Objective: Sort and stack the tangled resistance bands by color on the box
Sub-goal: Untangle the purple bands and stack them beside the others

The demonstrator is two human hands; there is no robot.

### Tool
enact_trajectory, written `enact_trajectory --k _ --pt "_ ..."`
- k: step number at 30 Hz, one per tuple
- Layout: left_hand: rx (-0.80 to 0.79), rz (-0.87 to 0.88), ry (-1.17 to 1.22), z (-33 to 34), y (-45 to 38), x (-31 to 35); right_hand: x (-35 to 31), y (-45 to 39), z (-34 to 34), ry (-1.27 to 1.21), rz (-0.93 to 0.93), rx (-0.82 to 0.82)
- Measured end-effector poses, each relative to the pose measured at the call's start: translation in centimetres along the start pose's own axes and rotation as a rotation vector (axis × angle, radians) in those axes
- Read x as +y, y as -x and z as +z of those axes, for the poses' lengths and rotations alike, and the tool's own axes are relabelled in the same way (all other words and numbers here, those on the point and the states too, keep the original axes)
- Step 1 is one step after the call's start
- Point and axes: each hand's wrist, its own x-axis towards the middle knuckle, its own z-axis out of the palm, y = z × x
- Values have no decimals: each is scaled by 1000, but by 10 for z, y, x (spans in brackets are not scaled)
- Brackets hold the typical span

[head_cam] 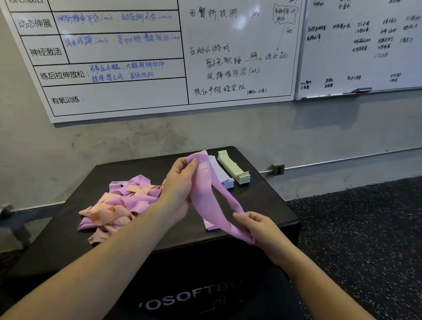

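Nearest me, my right hand (255,227) pinches the low end of a pink band (211,195), and my left hand (180,182) pinches its high end between thumb and fingers, so each grip is closed on that one band. I judge I hold it stretched between the two hands, lifted off the box (66,229), to pull it flat and free of twists before it is laid down. Just under it, on the near right of the top, lies a flat purple-pink stack (211,227), which is likely where it goes. To the left sits one tangled heap (118,204) of pink and peach bands, too knotted for me to count. Farther right stand two neat stacks side by side: a pale lilac stack (222,175), then a green stack (233,169). Behind hang two whiteboards (233,53) on the wall.
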Motion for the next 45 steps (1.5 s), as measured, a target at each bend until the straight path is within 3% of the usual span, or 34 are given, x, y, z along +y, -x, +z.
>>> enact_trajectory --k 7,10,13,17,19,25,29,35,37,42,45 --pt "112 -55 85 -15 -11 3 -9 10 -9 -575 -11 -252" --pt "123 -59 39 -19 -10 3 -8 11 -9 -536 -25 -313" --pt "61 -97 10 -20 -7 8 -2 7 -6 -396 -13 -188" --pt "-86 -149 -73 -11 4 18 9 -6 -7 -34 23 196" --pt "-140 -136 -123 -6 10 18 12 -9 -6 22 27 236" --pt "-36 -111 -100 -7 5 17 8 -1 4 -167 68 -29" --pt "59 -120 -39 -16 -6 13 -2 8 1 -517 61 -230" --pt "103 -177 1 -29 -16 4 -12 15 -6 -854 46 -264" --pt "100 -170 -10 -29 -17 3 -8 11 -6 -777 83 -198" --pt "88 -104 -53 -25 -20 2 13 -3 -4 -249 154 92" --pt "72 -53 -79 -19 -18 0 16 -2 -3 -85 124 118"
